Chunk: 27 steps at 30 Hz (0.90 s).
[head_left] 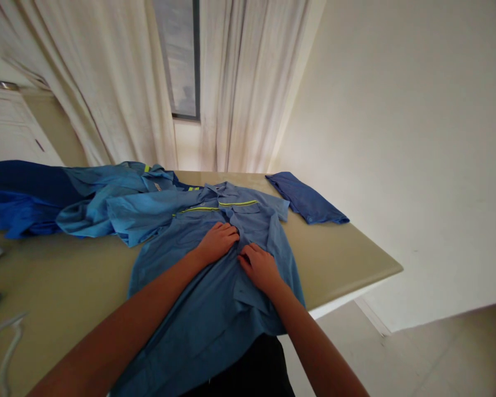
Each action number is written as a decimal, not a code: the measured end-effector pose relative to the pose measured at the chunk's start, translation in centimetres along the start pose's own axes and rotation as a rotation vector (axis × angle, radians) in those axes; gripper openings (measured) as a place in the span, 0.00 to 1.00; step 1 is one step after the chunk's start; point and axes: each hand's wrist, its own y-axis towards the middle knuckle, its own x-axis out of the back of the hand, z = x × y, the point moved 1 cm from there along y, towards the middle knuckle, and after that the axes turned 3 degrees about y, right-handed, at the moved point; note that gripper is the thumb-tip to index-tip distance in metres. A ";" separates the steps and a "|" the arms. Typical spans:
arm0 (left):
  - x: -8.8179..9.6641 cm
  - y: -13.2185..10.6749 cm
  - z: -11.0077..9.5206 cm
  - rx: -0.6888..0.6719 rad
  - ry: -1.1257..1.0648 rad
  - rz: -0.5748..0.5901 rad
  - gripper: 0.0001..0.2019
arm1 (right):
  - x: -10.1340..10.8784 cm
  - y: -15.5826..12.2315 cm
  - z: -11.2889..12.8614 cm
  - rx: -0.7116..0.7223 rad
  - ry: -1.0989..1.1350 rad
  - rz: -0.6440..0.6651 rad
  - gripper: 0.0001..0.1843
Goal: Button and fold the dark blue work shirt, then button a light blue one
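Blue shirt (215,298) lay front up on the surface (86,275), collar away from the person, yellow strips across the chest, lower part past the near edge, over black clothing (252,369). Both hands were on its front opening. Left hand (219,241): palm down, fingers bent, fingertips at the opening's edge. Right hand (259,267): just beside it, slightly nearer the person, fingers curled, thumb and forefinger close together at the same edge. Hands apart, not touching. Could not tell if either pinched cloth or a button; fingertips too small.

Right of the shirt, near its sleeve: folded dark blue garment (308,196), by the wall (397,138). Left: heap of blue clothes (95,198), rumpled, touching the shirt. White cable (10,353) on the surface, near left. Behind: pale curtains (248,82) either side of a window (182,60), white cabinet (20,124) far left.
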 end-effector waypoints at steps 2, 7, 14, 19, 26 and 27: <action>0.3 -0.1 -1.0 0.059 0.006 0.041 0.11 | -0.2 0.3 -0.6 0.011 0.098 -0.020 0.04; 0.0 -1.1 -3.0 0.281 -0.137 0.015 0.11 | -0.6 0.9 -1.4 0.028 0.225 -0.057 0.02; -1.0 -2.0 -3.0 0.293 -0.301 -0.075 0.10 | -0.3 0.7 -1.0 0.022 0.258 -0.069 0.05; -0.8 -2.0 -3.0 0.278 -0.337 -0.061 0.10 | 0.0 0.5 -0.6 0.025 0.253 -0.074 0.07; -0.8 -2.0 -2.8 0.232 -0.295 -0.076 0.09 | -0.2 0.5 -0.7 -0.005 0.304 -0.102 0.07; -0.8 -1.9 -2.7 0.218 -0.296 -0.090 0.10 | -0.2 0.5 -0.7 -0.003 0.300 -0.101 0.08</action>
